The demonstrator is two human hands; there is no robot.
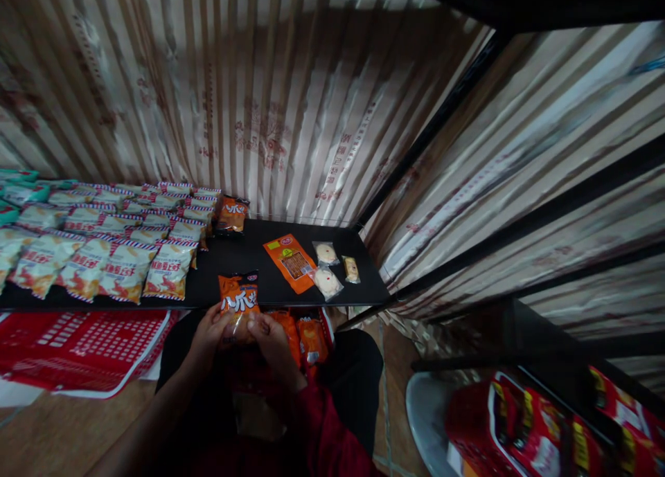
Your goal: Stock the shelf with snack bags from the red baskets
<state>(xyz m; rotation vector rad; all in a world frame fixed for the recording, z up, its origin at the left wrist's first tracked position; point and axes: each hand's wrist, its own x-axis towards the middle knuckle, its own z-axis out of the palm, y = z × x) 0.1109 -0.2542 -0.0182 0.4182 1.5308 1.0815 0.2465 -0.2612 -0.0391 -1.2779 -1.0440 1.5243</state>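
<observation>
An orange snack bag (239, 295) with white lettering is held upright between my two hands at the front edge of the black shelf (228, 262). My left hand (210, 328) grips its lower left side, and my right hand (270, 335) pinches its lower right side. A similar orange snack bag (232, 215) stands at the back of the shelf. Rows of white snack bags (169, 269) stand left of it. More orange packets (312, 338) lie in a red basket below my right hand, partly hidden by the shelf.
A flat orange packet (291, 261), two round wrapped pastries (327, 282) and a small yellow packet (352, 269) lie on the shelf's right part. A red basket (129, 345) sits beneath the left side. Red packets (540, 428) fill another basket at lower right. Striped curtain (270, 103) hangs behind.
</observation>
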